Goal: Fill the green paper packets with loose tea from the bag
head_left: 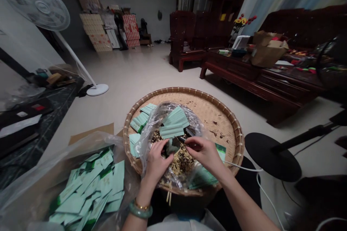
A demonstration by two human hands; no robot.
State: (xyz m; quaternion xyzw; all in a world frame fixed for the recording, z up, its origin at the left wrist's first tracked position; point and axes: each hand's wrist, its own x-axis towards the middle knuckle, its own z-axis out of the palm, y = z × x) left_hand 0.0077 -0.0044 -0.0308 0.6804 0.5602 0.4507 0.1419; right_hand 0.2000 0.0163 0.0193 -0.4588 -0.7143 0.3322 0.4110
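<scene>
A round woven basket tray (233, 122) sits in front of me. In it lies a clear plastic bag (159, 115) holding loose dried tea leaves (183, 162) and stacks of pale green packets (175, 122). My left hand (156, 162) is closed on a small green packet (171, 148) held over the leaves. My right hand (206, 153) pinches a small dark scoop (187, 140) next to that packet. More green packets (141, 121) lie on the tray's left side.
A large plastic bag of green packets (92, 187) lies at my lower left. A standing fan (38, 3) is at left, a second fan's black base (271, 155) at right. Dark wooden furniture (244, 68) and a cardboard box (268, 48) stand behind.
</scene>
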